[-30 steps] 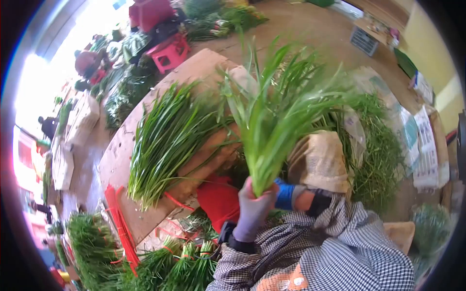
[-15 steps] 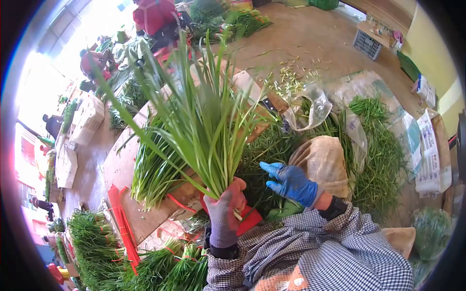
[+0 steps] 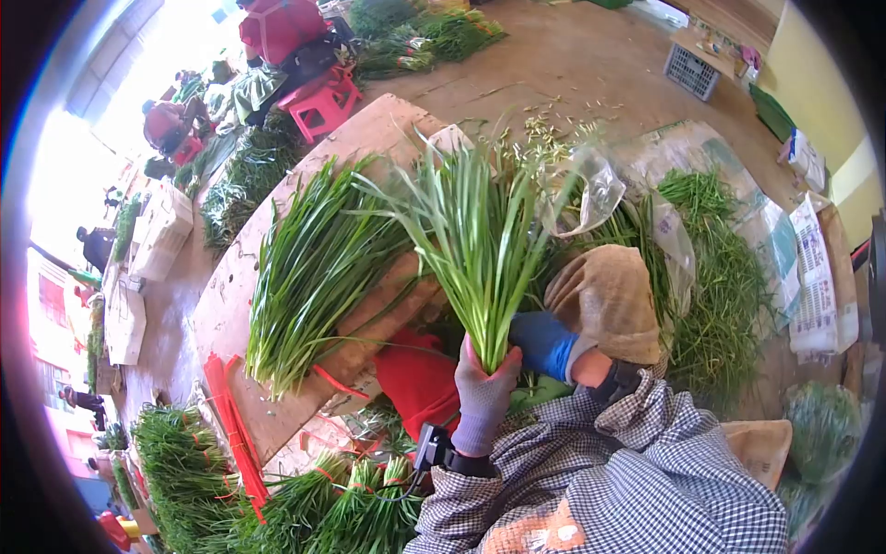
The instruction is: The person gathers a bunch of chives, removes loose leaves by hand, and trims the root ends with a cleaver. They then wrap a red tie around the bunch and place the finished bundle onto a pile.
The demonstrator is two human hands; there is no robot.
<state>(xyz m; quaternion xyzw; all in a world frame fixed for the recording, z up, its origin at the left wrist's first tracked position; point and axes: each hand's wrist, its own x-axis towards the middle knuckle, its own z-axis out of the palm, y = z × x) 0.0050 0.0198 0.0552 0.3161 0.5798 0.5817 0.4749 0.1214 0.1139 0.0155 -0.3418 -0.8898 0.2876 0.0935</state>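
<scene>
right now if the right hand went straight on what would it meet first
Likely the stems of the green bundle in the left hand; depth is unclear, so the right hand may already touch them.

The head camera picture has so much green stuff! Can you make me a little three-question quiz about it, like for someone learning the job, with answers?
1. What colour is the glove on the right hand? a) yellow b) blue c) white
2. Fill the gap: In the picture, the leafy pile on the board lies to the ____ of the green bunch in the left hand.
3. True or false: The left hand's grip is on the leafy tips.

Key:
1. b
2. left
3. False; it holds the pale stalk end, and the leaves fan out beyond it.
</scene>
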